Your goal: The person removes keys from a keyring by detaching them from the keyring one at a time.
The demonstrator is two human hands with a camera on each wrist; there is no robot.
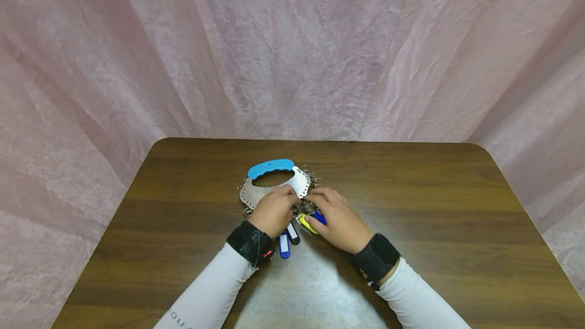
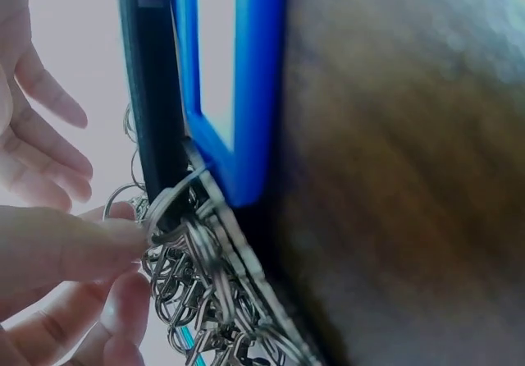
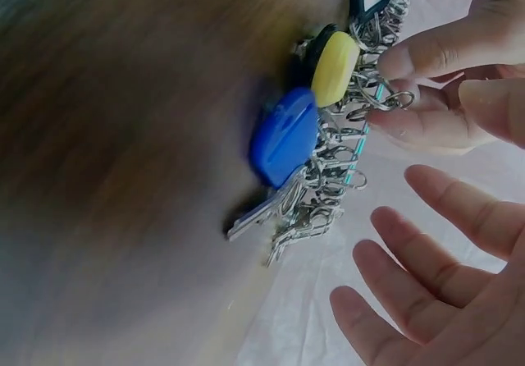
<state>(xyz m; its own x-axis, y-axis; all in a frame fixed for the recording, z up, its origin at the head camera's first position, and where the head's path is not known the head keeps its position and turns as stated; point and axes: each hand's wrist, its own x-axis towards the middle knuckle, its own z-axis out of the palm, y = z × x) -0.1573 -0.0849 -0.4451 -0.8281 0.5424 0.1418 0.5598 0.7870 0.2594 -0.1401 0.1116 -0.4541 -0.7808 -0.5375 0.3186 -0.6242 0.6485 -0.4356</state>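
Note:
A silver metal key holder (image 1: 253,195) with a blue grip (image 1: 270,166) lies on the table, small rings along its edge. My left hand (image 1: 273,211) is over its near side, thumb and fingers pinching a metal key ring (image 3: 400,100). Below that hand lie a black key tag (image 1: 293,234) and a blue key tag (image 1: 284,246), both with white labels. My right hand (image 1: 340,221) hovers at the near right edge, fingers spread and nothing held. Beside its thumb are a yellow fob (image 3: 335,69) and a darker blue fob (image 3: 285,136). Silver keys (image 3: 283,206) hang beyond them.
The brown wooden table (image 1: 439,207) stretches out on both sides of the key holder. Behind its far edge hangs a pink curtain (image 1: 292,55). Black bands (image 1: 376,260) wrap both wrists over white sleeves.

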